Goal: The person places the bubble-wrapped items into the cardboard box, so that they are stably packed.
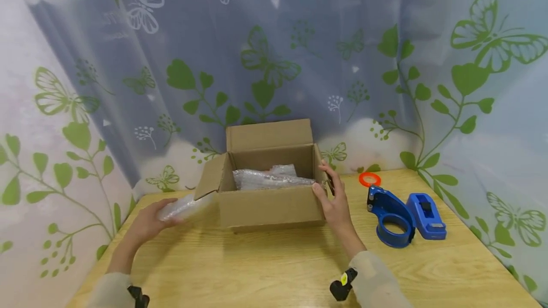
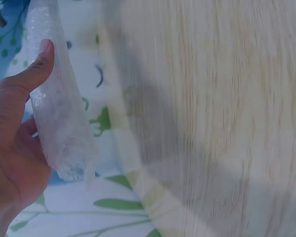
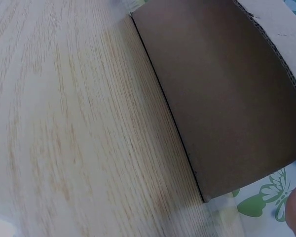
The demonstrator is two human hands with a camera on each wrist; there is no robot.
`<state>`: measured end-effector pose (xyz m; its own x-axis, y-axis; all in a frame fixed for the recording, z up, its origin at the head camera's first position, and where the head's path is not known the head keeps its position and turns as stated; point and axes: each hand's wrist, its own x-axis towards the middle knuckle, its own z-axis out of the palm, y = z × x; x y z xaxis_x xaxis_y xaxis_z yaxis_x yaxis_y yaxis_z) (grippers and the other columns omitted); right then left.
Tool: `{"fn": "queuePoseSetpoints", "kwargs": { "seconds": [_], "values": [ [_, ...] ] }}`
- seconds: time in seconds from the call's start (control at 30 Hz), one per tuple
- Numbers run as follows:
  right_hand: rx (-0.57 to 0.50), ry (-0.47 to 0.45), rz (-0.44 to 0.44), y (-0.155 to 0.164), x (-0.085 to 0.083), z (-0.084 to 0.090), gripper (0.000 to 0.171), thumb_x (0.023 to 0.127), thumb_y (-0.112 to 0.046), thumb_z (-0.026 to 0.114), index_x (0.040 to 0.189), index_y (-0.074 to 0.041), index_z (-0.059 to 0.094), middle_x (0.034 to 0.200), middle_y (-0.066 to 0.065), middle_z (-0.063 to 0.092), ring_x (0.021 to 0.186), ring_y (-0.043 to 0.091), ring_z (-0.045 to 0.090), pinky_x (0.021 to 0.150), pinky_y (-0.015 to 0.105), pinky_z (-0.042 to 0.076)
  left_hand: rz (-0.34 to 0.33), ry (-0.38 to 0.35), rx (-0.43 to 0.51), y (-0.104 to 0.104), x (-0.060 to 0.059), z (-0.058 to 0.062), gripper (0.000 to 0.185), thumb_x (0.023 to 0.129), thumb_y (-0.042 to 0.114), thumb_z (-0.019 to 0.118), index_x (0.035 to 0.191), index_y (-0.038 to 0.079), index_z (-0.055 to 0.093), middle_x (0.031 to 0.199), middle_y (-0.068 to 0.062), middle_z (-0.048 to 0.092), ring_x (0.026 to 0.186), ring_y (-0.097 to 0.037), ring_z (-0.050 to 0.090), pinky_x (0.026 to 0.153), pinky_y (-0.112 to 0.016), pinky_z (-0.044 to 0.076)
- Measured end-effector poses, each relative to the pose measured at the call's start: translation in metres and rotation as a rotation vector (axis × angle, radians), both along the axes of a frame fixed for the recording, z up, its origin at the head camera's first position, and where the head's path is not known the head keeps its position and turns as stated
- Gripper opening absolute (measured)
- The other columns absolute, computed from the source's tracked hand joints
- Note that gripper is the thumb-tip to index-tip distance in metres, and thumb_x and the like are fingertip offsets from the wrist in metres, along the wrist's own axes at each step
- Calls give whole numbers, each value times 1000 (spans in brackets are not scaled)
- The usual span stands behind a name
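An open cardboard box (image 1: 269,206) stands in the middle of the wooden table (image 1: 257,270), with crumpled bubble wrap (image 1: 267,178) inside it. My left hand (image 1: 162,216) is left of the box, under its left flap, and grips a clear bubble-wrap bundle (image 1: 184,207). In the left wrist view the thumb (image 2: 37,69) presses on that bundle (image 2: 59,113). My right hand (image 1: 326,180) lies against the box's right wall with fairly straight fingers, its thumb at the front corner. The right wrist view shows mostly the box side (image 3: 222,94) over the table.
A blue tape dispenser (image 1: 391,217) and a second blue tape holder (image 1: 425,209) sit right of the box, with an orange ring (image 1: 369,179) behind them. A butterfly-print curtain (image 1: 274,61) surrounds the table on three sides.
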<state>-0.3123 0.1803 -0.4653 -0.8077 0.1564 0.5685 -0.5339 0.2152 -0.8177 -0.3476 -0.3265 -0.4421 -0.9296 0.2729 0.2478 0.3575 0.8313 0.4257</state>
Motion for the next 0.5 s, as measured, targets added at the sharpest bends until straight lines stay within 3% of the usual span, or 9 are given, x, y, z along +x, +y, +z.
{"fn": "queuePoseSetpoints", "kwargs": {
  "seconds": [0.3, 0.5],
  "values": [
    [1, -8, 1, 1, 0, 3, 48, 107, -22, 60, 153, -20, 47, 169, -8, 31, 154, 25, 27, 122, 65, 22, 52, 4, -39, -24, 15, 24, 72, 92, 36, 81, 148, 2, 53, 146, -36, 51, 125, -65, 48, 94, -75, 45],
    [12, -10, 5, 0, 1, 2, 49, 107, -22, 60, 154, -18, 46, 169, -8, 30, 155, 26, 26, 122, 65, 21, 93, -2, -46, -35, 25, 43, 72, 94, 35, 79, 151, 2, 50, 148, -39, 46, 131, -64, 43, 100, -76, 39]
  ]
}}
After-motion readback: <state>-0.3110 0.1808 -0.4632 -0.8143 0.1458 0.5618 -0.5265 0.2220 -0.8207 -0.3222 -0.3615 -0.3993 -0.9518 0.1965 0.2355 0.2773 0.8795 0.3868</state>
